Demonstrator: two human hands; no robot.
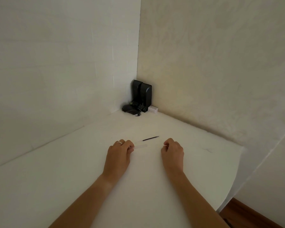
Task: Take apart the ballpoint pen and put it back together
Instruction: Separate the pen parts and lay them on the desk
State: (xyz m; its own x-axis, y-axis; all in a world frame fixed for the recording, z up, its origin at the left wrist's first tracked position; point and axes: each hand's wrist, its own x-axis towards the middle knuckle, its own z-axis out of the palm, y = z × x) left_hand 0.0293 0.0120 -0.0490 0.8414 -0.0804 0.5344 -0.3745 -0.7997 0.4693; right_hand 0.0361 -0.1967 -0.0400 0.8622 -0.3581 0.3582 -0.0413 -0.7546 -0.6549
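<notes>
The pen is in pieces on a white table. My left hand is closed on one end of the clear pen barrel, which points right, low over the table. Just beyond it the thin ink refill lies flat, dark toward its right tip and pale toward the left. My right hand is off to the right, fingers curled, pinching a tiny white pen part between thumb and forefinger. I wear a ring on the left hand.
Two black speakers stand in the far corner with a dark mouse and cables and a small white box beside them. Walls close the table on the left and back. The table's right edge drops to a wooden floor.
</notes>
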